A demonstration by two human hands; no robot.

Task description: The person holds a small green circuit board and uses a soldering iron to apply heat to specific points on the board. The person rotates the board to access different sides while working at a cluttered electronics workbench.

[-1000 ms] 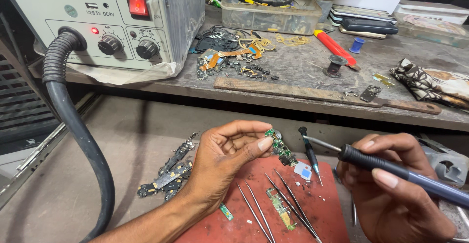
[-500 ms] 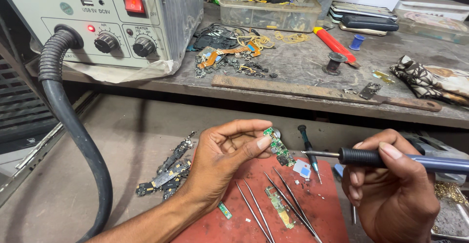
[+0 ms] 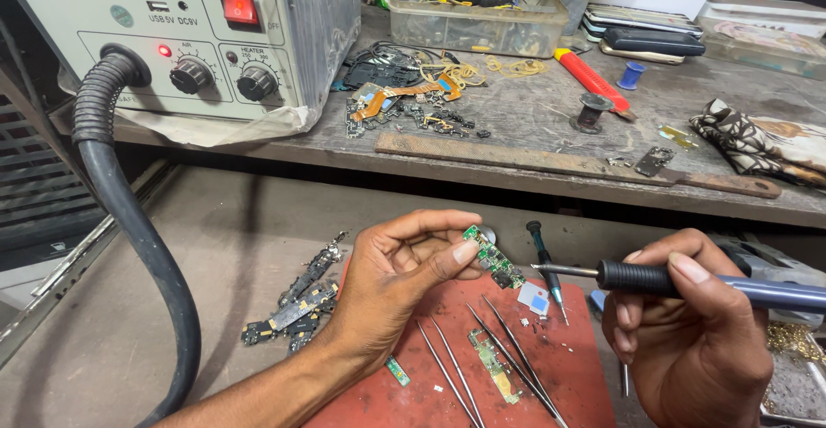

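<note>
My left hand [image 3: 397, 280] pinches a small green circuit board [image 3: 490, 258] between thumb and fingertips, held tilted above a red work mat [image 3: 564, 368]. My right hand [image 3: 693, 338] grips a soldering iron [image 3: 688, 280] with a black grip and blue-grey handle; its metal tip points left, a short way from the board's right edge without touching it. On the mat below lie two pairs of tweezers [image 3: 482, 359], another small green board [image 3: 492, 366] and a small blue-and-white square part [image 3: 533, 299].
A grey hot-air rework station [image 3: 185, 36] with a thick black hose [image 3: 129, 221] stands on the upper shelf at left. Loose flex cables and board scraps [image 3: 404, 101], a clear parts box [image 3: 469, 15], a red cutter [image 3: 592, 77] and a patterned cloth [image 3: 757, 140] lie there. Broken boards [image 3: 297, 303] lie left of the mat.
My right hand has turned the soldering iron to lie level, its tip pointing left toward the board. My left hand holds the board nearly where it was.
</note>
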